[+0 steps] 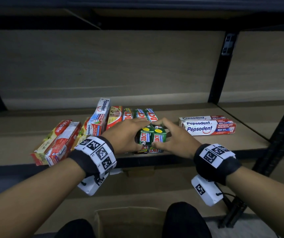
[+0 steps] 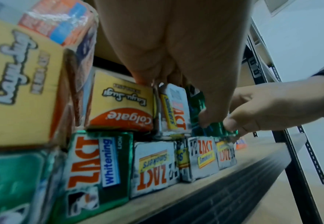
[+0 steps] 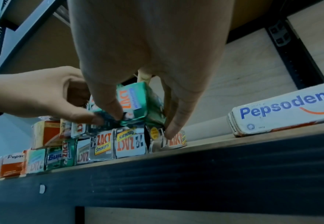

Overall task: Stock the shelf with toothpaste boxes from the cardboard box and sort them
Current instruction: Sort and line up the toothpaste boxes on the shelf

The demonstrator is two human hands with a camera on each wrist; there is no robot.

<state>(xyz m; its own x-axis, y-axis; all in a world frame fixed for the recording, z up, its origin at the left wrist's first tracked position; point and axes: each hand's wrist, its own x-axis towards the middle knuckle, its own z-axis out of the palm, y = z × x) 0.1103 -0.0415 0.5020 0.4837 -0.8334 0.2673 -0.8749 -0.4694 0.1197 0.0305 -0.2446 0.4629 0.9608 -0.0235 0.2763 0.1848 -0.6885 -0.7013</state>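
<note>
Left hand [image 1: 124, 133] is curled round the left side of a pair of green Zact boxes [image 1: 150, 135]; right hand [image 1: 171, 136] is curled round the right side, thumb on the near end. In the right wrist view, the right thumb and a finger are pinched on the front corner of the right-hand green box, with another finger down against a white Zact box [image 3: 168, 141] underneath. The pair is held side by side, end-on, on top of a bottom row of Zact boxes at the shelf [image 1: 197, 146] front edge. Whether the pair is fully seated or slightly lifted cannot be told.

Further out: more green Zact boxes [image 1: 146, 114] are lined up behind. To the left, Colgate boxes [image 1: 64, 133] and Pepsodent boxes [image 1: 101, 114] are leaned in a loose, tilted heap. To the right, well apart, a tidy Pepsodent stack [image 1: 208, 126] is laid flat. The cardboard box [image 1: 129, 220] is seen below, between the knees.

Risks, as judged:
- The pair is squeezed from the sides only; if pressure is uneven, the two boxes could be split or one twisted out.
- The bottom row sits right at the edge; a forward nudge on release could push a lower box off.
- The left heap is leaning; a brush from the left wrist could tip it.
- Green and white Zact variants are mixed in one stack, so sorting could end up wrong.
</note>
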